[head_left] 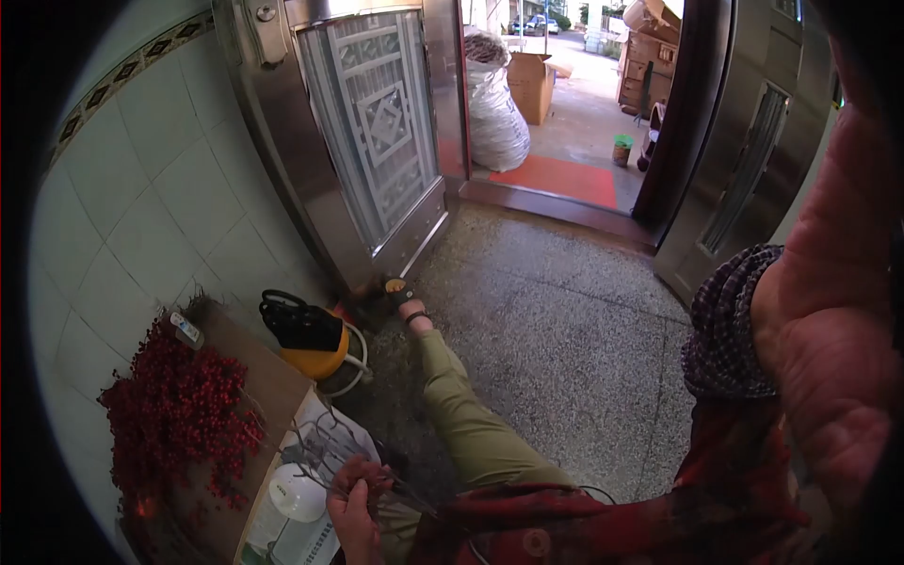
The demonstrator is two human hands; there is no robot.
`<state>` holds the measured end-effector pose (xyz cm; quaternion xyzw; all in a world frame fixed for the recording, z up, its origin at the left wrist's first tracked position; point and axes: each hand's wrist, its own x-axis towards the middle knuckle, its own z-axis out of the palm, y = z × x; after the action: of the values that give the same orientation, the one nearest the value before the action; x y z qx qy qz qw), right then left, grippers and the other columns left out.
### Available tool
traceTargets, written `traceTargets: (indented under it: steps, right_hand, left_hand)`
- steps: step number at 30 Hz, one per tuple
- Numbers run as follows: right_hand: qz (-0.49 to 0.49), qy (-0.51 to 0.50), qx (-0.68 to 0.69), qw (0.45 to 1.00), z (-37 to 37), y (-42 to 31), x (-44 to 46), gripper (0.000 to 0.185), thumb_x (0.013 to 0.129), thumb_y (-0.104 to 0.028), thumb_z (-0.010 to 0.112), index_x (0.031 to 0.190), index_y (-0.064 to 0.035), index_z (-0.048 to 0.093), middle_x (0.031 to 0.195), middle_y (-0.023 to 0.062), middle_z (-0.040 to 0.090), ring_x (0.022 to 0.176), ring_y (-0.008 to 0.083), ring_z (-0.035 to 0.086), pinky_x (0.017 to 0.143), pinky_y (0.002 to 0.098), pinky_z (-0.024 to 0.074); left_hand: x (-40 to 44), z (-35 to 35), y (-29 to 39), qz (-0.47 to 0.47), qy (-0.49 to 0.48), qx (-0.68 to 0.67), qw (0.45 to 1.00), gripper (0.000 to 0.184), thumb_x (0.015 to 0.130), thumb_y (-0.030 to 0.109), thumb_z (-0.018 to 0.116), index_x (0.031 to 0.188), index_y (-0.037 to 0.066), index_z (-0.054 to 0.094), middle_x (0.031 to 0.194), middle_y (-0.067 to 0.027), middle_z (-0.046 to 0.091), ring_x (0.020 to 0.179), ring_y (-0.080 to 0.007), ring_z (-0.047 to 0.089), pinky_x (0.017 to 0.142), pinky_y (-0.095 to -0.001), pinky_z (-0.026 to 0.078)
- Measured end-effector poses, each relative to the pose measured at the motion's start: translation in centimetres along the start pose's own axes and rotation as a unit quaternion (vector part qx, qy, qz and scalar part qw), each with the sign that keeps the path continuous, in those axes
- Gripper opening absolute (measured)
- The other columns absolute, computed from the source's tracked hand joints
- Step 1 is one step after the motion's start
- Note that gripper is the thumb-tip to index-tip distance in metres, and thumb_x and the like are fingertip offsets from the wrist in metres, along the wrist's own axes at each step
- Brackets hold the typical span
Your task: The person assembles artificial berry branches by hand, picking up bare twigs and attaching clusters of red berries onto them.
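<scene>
My left hand (356,516), low in the middle, is closed with thumb and fingers pinched on a bunch of thin, bare, dark twigs (325,450). The twigs fan out up and left over a white rounded object (298,492). My right hand (838,348) is raised very close to the camera at the right edge, its palm side showing. Its fingers run out of view, so whether it holds anything is hidden. Left of my left hand lies a big heap of red berry sprigs (184,405) on a cardboard sheet (268,377).
A yellow-and-black container with a hose (315,348) stands by the tiled wall (151,217). My leg (461,400) stretches over the speckled floor (565,320). Beyond the open metal door (377,122) are a stuffed white sack (496,118), a cardboard box (530,87) and a red mat (556,179).
</scene>
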<state>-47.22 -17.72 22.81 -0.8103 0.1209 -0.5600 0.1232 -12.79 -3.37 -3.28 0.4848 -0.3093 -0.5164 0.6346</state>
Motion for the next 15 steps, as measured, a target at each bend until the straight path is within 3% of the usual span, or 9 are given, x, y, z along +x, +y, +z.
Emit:
traceTargets:
  steps: [5, 10, 15]
  right_hand:
    - [0.048, -0.032, 0.033, 0.998, 4.0, 2.3, -1.9, 0.062, 0.093, -0.037, 0.059, 0.135, 0.0046, 0.041, 0.119, 0.0168, 0.058, 0.105, 0.0229, 0.059, 0.090, 0.0347, 0.0480]
    - [0.079, -0.061, 0.062, 0.993, 7.5, 4.6, -3.2, 0.062, 0.092, -0.037, 0.059, 0.135, 0.0046, 0.040, 0.120, 0.0171, 0.058, 0.105, 0.0232, 0.059, 0.090, 0.0349, 0.0479]
    - [0.099, -0.082, 0.059, 0.990, 10.1, 6.2, -4.2, 0.062, 0.092, -0.036, 0.059, 0.136, 0.0047, 0.040, 0.120, 0.0174, 0.058, 0.105, 0.0234, 0.059, 0.090, 0.0351, 0.0478]
  left_hand:
    - [0.4, 2.5, 3.3, -0.001, 0.041, -0.014, 0.999, 0.035, 0.091, -0.002, 0.041, 0.124, -0.001, 0.054, 0.104, -0.0129, 0.065, 0.096, -0.0276, 0.066, 0.081, -0.0390, 0.057]
    - [2.9, 3.1, 3.9, 0.028, -0.052, -0.078, 0.995, 0.034, 0.092, 0.001, 0.043, 0.125, -0.001, 0.053, 0.108, -0.0147, 0.065, 0.101, -0.0303, 0.065, 0.083, -0.0393, 0.057]
    - [4.7, 3.7, 3.4, 0.021, -0.075, -0.096, 0.992, 0.033, 0.094, 0.003, 0.043, 0.126, -0.002, 0.052, 0.109, -0.0159, 0.065, 0.104, -0.0324, 0.064, 0.083, -0.0399, 0.058]
